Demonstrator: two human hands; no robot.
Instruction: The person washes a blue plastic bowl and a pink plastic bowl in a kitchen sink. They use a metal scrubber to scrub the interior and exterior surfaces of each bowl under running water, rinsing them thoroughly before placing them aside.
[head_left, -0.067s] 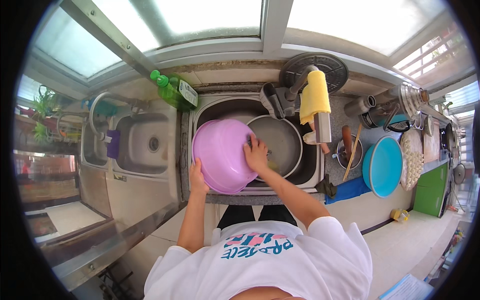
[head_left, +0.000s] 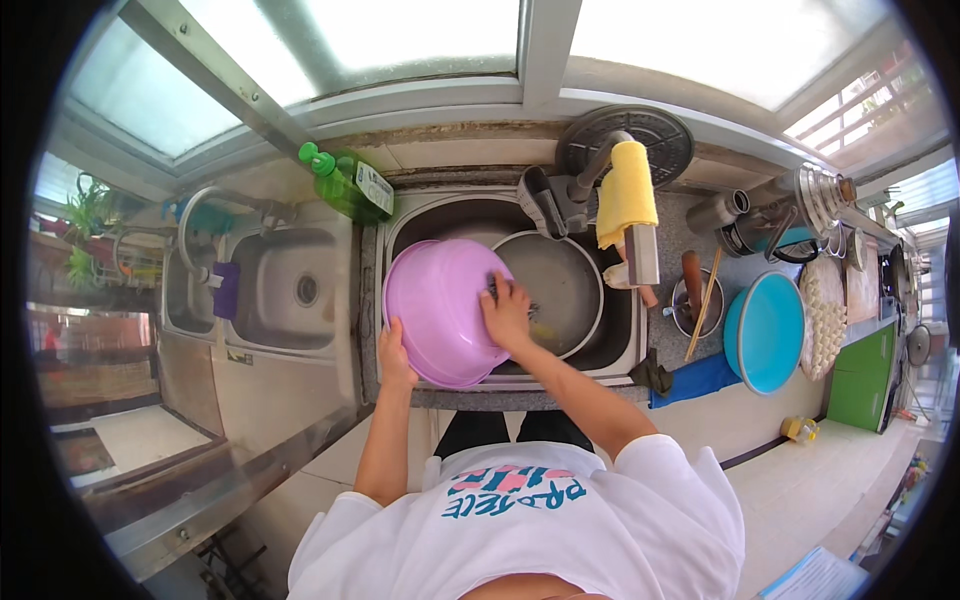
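Tilted over the near edge of the right-hand sink (head_left: pixel 630 350), the purple plastic basin (head_left: pixel 440 310) looks light, stiff and probably wet-slippery, best gripped at its rim, where the left hand (head_left: pixel 393 356) curls its fingers while the right hand (head_left: pixel 507 312) presses flat inside.

I am seeing my left hand (head_left: pixel 393 356) gripping the purple basin (head_left: pixel 440 310), its fingertips going out of sight behind the rim. The basin is hiding part of the sink (head_left: pixel 620 345) and the metal bowl (head_left: pixel 560 290) beside it. Whatever my right hand (head_left: pixel 506 314) is pressing is staying covered. Items at the right rim are blurring.
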